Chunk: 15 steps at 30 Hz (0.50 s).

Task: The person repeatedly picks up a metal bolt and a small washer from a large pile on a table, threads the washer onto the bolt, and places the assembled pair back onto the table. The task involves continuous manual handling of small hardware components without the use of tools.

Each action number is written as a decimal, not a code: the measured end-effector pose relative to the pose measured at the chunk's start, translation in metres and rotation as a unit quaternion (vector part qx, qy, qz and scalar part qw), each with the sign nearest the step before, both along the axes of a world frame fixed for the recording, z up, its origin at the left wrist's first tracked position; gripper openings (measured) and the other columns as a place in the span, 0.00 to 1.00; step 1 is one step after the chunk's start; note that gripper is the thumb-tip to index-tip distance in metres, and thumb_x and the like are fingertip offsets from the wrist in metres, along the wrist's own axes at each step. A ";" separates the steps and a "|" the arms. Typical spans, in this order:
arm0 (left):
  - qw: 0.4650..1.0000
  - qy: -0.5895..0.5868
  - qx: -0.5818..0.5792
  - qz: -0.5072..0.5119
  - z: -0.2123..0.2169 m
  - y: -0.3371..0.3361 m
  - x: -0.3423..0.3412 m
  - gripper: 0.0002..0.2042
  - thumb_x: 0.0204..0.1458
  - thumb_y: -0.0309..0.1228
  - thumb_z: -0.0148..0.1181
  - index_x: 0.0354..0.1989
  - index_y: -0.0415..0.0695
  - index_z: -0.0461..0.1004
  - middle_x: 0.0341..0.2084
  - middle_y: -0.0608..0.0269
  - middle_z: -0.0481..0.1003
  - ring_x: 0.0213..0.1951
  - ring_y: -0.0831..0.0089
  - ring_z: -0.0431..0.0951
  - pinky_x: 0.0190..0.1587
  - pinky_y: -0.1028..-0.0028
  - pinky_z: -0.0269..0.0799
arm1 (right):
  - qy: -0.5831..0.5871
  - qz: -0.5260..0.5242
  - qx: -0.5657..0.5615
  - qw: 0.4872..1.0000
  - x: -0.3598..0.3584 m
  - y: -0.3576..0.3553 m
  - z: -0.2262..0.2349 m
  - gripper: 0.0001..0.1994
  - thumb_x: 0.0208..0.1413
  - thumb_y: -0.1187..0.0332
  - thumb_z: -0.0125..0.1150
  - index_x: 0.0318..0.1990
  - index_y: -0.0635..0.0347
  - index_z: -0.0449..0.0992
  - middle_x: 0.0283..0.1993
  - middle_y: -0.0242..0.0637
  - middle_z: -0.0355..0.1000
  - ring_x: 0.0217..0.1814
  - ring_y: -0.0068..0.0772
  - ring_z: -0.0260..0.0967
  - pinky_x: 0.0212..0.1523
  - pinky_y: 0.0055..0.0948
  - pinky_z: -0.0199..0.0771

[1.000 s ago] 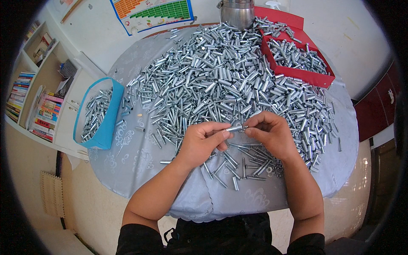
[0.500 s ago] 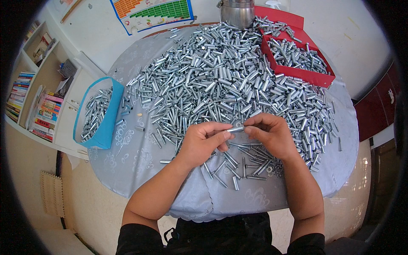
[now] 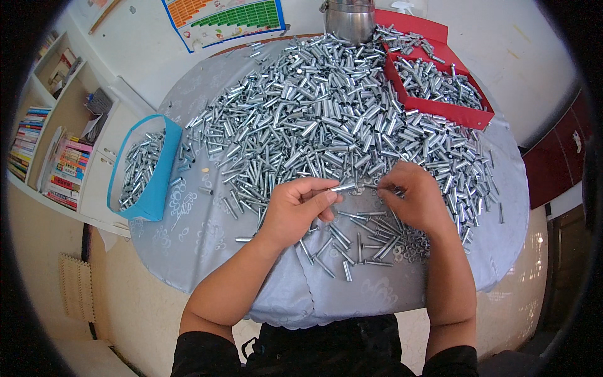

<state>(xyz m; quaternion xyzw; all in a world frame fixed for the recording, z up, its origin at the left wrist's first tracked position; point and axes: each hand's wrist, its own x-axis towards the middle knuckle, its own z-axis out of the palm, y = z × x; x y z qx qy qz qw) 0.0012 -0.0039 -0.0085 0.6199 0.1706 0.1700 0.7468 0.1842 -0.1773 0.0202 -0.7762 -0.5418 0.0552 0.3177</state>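
Observation:
My left hand [image 3: 291, 210] pinches a shiny metal sleeve [image 3: 343, 187] between thumb and fingertips, above the near edge of a big heap of metal sleeves and bolts [image 3: 314, 119]. My right hand [image 3: 416, 196] is a short way to the right, apart from the sleeve, its fingers curled together. A thin piece shows at its fingertips, too small to make out. Below the hands, loose bolts [image 3: 360, 248] lie on the grey tablecloth [image 3: 251, 295]. Small washers and nuts [image 3: 414, 247] are gathered beside my right forearm.
A blue box [image 3: 168, 169] of metal pieces stands on the table's left side. An open red box [image 3: 449, 113] at the back right holds more. Behind the heap stands a steel pot [image 3: 350, 22]. Shelves with books [image 3: 63, 176] are at the left.
My right hand has drawn away from the sleeve, to the right and slightly up. My left hand keeps hold of the sleeve, almost in place.

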 end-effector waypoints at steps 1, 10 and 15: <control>1.000 0.001 0.001 0.002 0.000 0.000 -0.001 0.12 0.56 0.22 0.59 0.48 0.35 0.76 0.34 0.53 0.81 0.26 0.76 0.77 0.30 0.77 0.76 | -0.025 0.004 -0.007 1.000 0.000 0.001 -0.002 0.05 0.44 0.70 0.66 0.29 0.58 0.79 0.31 0.40 0.72 0.37 0.46 0.71 0.39 0.38 0.72; 1.000 -0.002 0.006 -0.005 0.001 -0.001 0.001 0.11 0.56 0.22 0.59 0.48 0.35 0.76 0.34 0.53 0.81 0.26 0.77 0.78 0.30 0.79 0.76 | -0.091 -0.047 -0.069 0.992 -0.004 0.001 -0.007 0.07 0.45 0.66 0.66 0.27 0.58 0.78 0.31 0.39 0.71 0.38 0.45 0.71 0.40 0.41 0.71; 1.000 0.000 0.007 -0.002 0.000 -0.001 0.001 0.11 0.56 0.22 0.59 0.48 0.35 0.76 0.34 0.54 0.81 0.25 0.78 0.78 0.30 0.79 0.75 | -0.128 -0.053 -0.052 0.989 -0.005 0.001 -0.011 0.07 0.46 0.65 0.66 0.26 0.59 0.77 0.30 0.40 0.70 0.37 0.45 0.71 0.38 0.42 0.72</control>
